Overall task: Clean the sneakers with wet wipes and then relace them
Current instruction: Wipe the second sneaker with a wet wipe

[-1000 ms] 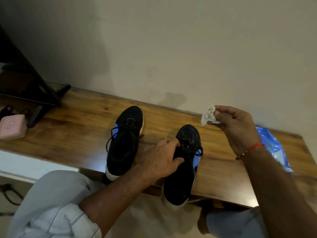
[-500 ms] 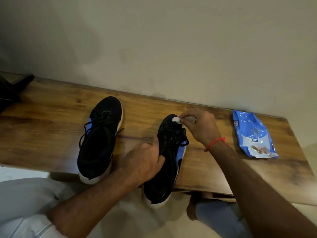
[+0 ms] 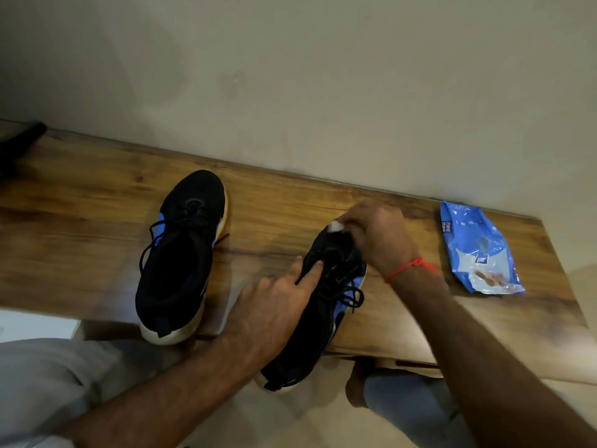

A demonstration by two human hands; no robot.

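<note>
Head view, looking down on a wooden bench (image 3: 80, 253) set against a plain wall (image 3: 323, 76).

Two black sneakers with blue side panels and white soles stand on the bench, toes toward the wall. The left sneaker (image 3: 181, 253) sits alone at about 9 o'clock from centre, laces loose, heel just past the near edge. The right sneaker (image 3: 323, 305) lies at about 5 o'clock from it, well apart, tilted with the toe leaning to 1 o'clock and the heel hanging off the near edge over my lap.

My left hand (image 3: 274, 305) rests on the inner side of the right sneaker. The forefinger is stretched out straight along the upper toward the laces; the thumb lies beside it. How the other fingers lie I cannot tell.

My right hand (image 3: 378, 237) is over the toe of the same sneaker, at 12 o'clock on the shoe. Its fingers are curled and pinch a small white wad of wipe (image 3: 336, 226), which is pressed on the toe. A red thread (image 3: 410, 268) circles that wrist.

A blue wipes packet (image 3: 478, 250) lies flat at 3 o'clock from the right sneaker, near the wall, apart from the hand.

A dark object (image 3: 19, 140) shows at the far left edge; I cannot make it out.
</note>
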